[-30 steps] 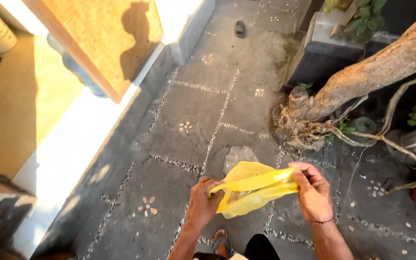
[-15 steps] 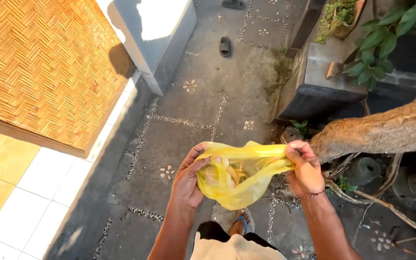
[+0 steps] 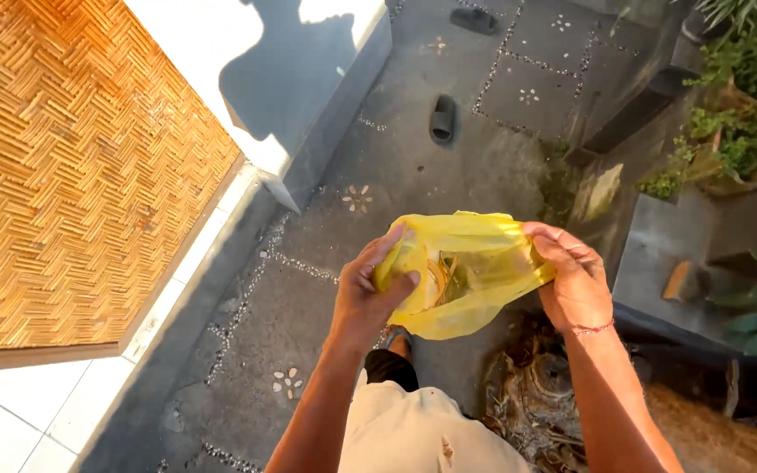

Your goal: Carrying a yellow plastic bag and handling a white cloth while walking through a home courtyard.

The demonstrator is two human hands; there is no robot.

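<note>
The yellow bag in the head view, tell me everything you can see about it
The yellow bag is thin, crinkled, half see-through plastic, held up in front of the person above grey paving. The left hand pinches its left edge, thumb across the front; the right hand grips the right edge. Between them its mouth is pulled open, and pale straw-coloured strips, too blurred to name, show inside. Its bottom sags in a soft fold below the hands.

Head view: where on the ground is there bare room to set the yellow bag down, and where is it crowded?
Bare paving lies between the grey step and the yellow bag, held by the left hand and right hand. More lies around the black sandal. Crowded on the right: tree roots, planters.
</note>
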